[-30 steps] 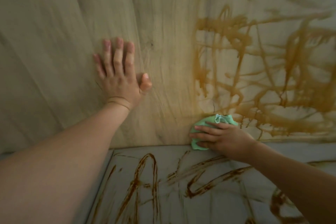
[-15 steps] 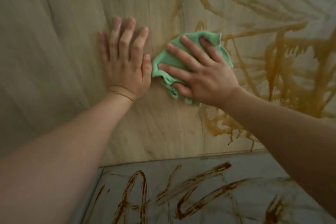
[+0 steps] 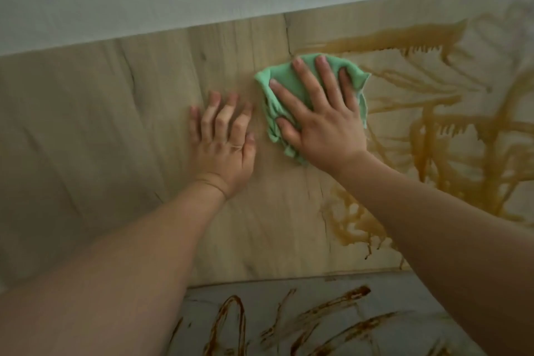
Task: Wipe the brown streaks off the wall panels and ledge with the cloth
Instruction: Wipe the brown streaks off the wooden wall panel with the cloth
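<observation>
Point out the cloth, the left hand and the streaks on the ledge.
cloth (image 3: 284,76), head view, bare green upper part.
left hand (image 3: 222,153), head view, back of the hand.
ledge streaks (image 3: 357,292), head view, thick dark stroke.

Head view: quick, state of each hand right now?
Left hand: open, flat on the light wood-grain wall panel, holding nothing.
Right hand: open, pressing the crumpled green cloth against the panel.

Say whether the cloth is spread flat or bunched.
Bunched: the cloth shows crumpled folds beneath the right hand pressing it on the panel.
</observation>
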Tool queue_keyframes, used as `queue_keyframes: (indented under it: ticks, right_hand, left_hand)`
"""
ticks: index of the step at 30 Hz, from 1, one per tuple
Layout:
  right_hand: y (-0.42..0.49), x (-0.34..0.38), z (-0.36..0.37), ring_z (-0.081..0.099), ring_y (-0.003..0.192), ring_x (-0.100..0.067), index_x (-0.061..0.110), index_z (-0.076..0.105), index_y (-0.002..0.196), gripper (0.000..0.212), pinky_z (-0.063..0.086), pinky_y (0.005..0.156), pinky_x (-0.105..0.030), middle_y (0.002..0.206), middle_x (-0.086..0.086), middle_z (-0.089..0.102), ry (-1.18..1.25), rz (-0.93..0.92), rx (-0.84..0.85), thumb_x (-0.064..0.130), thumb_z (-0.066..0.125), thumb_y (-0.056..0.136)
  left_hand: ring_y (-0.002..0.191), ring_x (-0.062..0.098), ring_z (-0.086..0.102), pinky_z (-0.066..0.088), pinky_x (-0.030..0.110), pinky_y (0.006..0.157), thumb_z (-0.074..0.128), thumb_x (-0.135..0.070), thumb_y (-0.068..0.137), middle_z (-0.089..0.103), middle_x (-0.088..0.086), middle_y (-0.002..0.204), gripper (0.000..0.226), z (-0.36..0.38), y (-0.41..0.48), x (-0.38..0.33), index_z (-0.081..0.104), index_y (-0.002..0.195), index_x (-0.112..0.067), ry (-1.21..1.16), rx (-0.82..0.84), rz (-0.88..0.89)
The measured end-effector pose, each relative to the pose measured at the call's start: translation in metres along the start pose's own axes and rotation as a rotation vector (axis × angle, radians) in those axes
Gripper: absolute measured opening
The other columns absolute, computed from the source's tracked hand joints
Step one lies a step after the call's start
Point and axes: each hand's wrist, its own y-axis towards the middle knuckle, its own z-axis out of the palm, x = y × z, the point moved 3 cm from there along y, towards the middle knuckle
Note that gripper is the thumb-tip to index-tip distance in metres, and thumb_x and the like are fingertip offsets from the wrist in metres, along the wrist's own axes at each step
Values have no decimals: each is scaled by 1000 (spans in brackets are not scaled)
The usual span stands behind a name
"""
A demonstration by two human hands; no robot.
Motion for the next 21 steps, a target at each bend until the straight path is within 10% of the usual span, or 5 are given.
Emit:
queue_keyframes:
  ticks: [9,21]
  right_hand:
    - [44,-17,-14,11,159,-32,40,27,162,60,8,128,-52,172,-4,17,26,88,13,59,35,106]
    - [4,-100,-35,-1,160,-29,35,21,164,66,-1,128,-49,174,-3,4,50,750,-2,59,29,103]
  left_hand:
    - [137,35,41,34,62,113,55,-37,73,50,12,146,63,-49,34,-10,59,131,-13,-79,230,-126]
    - [158,25,8,1,57,127,40,-34,86,20,2,169,73,-39,73,-72,33,158,-26,-227,331,-19]
